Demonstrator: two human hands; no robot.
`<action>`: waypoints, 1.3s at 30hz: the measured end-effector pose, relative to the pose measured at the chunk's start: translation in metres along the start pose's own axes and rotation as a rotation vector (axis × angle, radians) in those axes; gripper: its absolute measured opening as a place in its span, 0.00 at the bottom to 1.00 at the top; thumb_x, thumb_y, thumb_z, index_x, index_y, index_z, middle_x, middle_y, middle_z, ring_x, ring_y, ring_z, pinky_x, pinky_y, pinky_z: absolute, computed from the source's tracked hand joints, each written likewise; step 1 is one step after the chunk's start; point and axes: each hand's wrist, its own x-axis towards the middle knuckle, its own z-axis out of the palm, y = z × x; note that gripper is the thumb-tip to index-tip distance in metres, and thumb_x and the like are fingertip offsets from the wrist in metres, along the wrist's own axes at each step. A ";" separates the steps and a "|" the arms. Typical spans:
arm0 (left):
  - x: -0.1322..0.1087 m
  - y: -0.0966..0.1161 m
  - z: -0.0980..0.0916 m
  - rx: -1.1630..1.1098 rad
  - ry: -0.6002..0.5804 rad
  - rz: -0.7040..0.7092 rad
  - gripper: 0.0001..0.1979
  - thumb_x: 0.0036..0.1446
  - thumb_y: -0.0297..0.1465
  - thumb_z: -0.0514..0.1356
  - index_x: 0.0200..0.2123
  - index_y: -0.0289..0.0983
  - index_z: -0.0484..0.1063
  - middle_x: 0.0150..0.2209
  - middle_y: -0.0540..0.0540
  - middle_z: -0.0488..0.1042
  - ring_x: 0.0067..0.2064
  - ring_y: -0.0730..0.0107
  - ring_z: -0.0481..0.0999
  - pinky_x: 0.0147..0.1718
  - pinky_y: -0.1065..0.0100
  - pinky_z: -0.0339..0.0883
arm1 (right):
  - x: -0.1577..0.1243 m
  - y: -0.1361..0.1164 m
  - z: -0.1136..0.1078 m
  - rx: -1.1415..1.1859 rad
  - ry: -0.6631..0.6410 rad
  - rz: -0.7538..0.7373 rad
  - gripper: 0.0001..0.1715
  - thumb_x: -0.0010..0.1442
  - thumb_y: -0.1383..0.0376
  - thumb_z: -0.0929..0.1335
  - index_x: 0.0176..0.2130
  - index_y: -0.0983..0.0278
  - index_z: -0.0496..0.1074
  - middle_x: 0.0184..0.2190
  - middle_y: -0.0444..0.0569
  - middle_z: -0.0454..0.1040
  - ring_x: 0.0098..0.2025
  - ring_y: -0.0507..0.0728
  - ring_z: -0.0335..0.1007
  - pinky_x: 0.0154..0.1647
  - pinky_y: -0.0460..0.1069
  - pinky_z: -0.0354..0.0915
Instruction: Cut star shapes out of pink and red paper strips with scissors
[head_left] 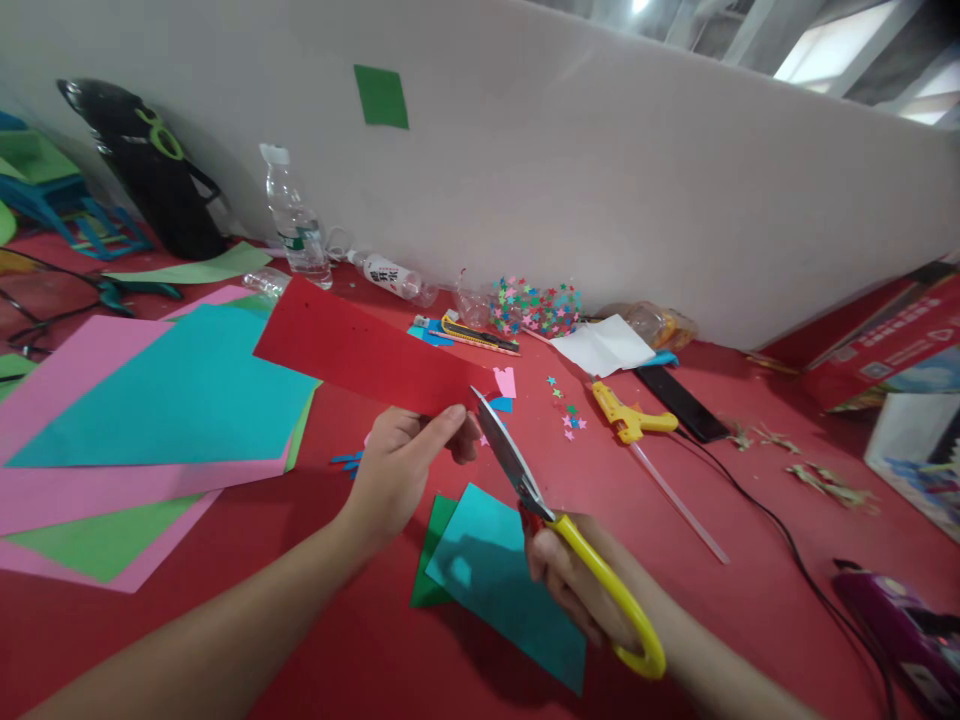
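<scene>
My left hand (409, 460) pinches the lower right part of a long strip of red paper (367, 345), held up above the red table. Thumb on top, fingers curled beneath it. In my right hand (574, 575) is a pair of scissors (517, 470) with yellow handles. Its blades point up and left, their tips at the right end of the red paper. Whether the blades touch the paper I cannot tell. Under my hands lie a blue sheet (510, 580) and a dark green piece (431, 560), partly covered by it.
Coloured paper sheets (172, 400) are stacked at left. A yellow glue gun (634, 415) with its cord and a black phone (679, 400) lie at right. Along the wall stand a black flask (150, 165), a water bottle (296, 220) and a bag of stars (536, 305). A utility knife (480, 333) lies nearby.
</scene>
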 end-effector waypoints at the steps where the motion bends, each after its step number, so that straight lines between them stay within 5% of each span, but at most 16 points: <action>1: 0.000 -0.001 0.000 -0.007 -0.007 -0.006 0.13 0.59 0.31 0.58 0.25 0.35 0.77 0.22 0.48 0.76 0.25 0.72 0.73 0.28 0.69 0.68 | 0.000 -0.001 0.001 0.007 0.003 0.004 0.25 0.56 0.43 0.61 0.27 0.62 0.62 0.09 0.33 0.51 0.09 0.46 0.46 0.10 0.42 0.45; 14: -0.003 -0.005 0.004 -0.079 -0.051 -0.037 0.14 0.59 0.32 0.58 0.23 0.35 0.77 0.22 0.48 0.76 0.26 0.72 0.73 0.30 0.69 0.68 | -0.003 -0.003 0.006 0.025 0.033 -0.113 0.34 0.52 0.34 0.58 0.28 0.62 0.62 0.09 0.32 0.53 0.09 0.45 0.45 0.10 0.41 0.46; 20: -0.002 -0.005 0.004 -0.110 -0.055 -0.036 0.13 0.59 0.32 0.59 0.25 0.35 0.78 0.22 0.48 0.76 0.26 0.72 0.72 0.30 0.69 0.67 | -0.004 -0.006 0.003 -0.034 0.071 0.002 0.28 0.51 0.39 0.60 0.26 0.61 0.61 0.07 0.32 0.51 0.09 0.46 0.46 0.09 0.41 0.46; 33: 0.004 0.003 -0.004 -0.062 -0.057 -0.044 0.13 0.57 0.30 0.59 0.22 0.35 0.75 0.21 0.48 0.75 0.23 0.74 0.72 0.25 0.71 0.65 | -0.005 -0.017 -0.006 -0.031 0.101 0.003 0.16 0.55 0.53 0.63 0.24 0.61 0.60 0.08 0.32 0.49 0.08 0.44 0.44 0.10 0.41 0.41; 39: 0.012 0.010 -0.011 -0.128 0.014 -0.032 0.09 0.54 0.27 0.60 0.22 0.37 0.70 0.20 0.52 0.73 0.20 0.76 0.69 0.19 0.74 0.62 | -0.004 -0.015 -0.012 -0.039 0.020 0.008 0.15 0.55 0.54 0.63 0.24 0.61 0.61 0.07 0.32 0.49 0.08 0.45 0.42 0.08 0.41 0.41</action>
